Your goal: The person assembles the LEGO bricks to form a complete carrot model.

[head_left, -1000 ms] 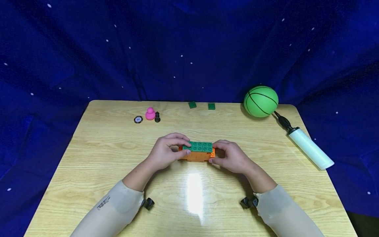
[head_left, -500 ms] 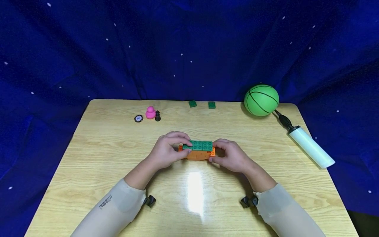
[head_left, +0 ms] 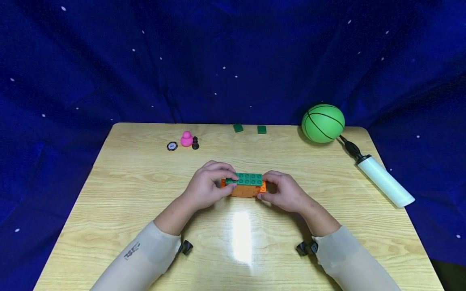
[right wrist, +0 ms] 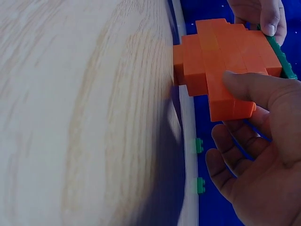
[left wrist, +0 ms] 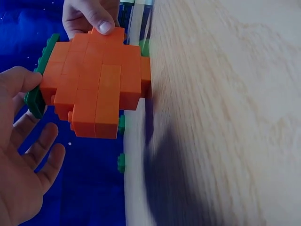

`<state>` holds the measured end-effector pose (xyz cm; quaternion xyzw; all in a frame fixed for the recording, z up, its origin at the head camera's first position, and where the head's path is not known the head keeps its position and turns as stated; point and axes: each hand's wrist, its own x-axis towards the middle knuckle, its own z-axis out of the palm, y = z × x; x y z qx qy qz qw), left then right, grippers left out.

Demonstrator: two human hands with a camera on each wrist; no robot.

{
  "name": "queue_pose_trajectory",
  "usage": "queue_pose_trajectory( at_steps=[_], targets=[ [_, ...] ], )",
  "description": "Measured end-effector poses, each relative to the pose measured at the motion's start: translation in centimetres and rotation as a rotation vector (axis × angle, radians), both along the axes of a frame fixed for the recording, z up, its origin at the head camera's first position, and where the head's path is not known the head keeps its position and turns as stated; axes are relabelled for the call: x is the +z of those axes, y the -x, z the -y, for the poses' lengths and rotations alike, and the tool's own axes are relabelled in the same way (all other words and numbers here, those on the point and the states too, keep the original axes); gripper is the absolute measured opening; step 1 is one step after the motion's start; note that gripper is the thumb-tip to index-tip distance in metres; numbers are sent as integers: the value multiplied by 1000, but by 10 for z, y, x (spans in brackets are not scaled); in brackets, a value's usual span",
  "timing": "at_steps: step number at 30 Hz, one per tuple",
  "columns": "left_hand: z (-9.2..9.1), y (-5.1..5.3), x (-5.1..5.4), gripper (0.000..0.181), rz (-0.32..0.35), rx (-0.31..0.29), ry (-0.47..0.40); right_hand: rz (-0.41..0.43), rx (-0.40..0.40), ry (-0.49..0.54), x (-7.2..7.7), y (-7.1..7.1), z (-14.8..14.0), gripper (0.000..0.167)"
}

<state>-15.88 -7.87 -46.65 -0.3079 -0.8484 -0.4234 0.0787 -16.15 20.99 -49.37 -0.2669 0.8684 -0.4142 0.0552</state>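
An orange toy-brick build [head_left: 244, 191], stepped in outline, stands upright at the middle of the table. Along its top runs a row of green bricks [head_left: 249, 179] with studs up. My left hand [head_left: 205, 186] pinches the left end of that green row between thumb and fingers, covering part of it. On the other side, my right hand [head_left: 285, 195] grips the right end of the orange build. The right wrist view shows the right thumb [right wrist: 254, 87] laid flat on the orange face, with other fingers behind.
Two small green bricks [head_left: 238, 128] lie at the table's [head_left: 145, 169] back edge. Back left are a poker chip [head_left: 172, 146], a pink duck-like toy [head_left: 187, 139] and a black pawn-like piece [head_left: 195, 143]. A green ball [head_left: 323, 123] and a hand pump [head_left: 385, 182] lie at right.
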Motion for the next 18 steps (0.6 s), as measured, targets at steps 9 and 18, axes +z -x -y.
queue_pose_trajectory(
  at_steps=[9,18],
  targets=[
    [0,-2,1,23,43,-6,-25,-17,-2,-18,0,0,0,30],
    [0,-1,0,43,113,-14,-84,-9,-8,-22,1,0,0,33]
  ],
)
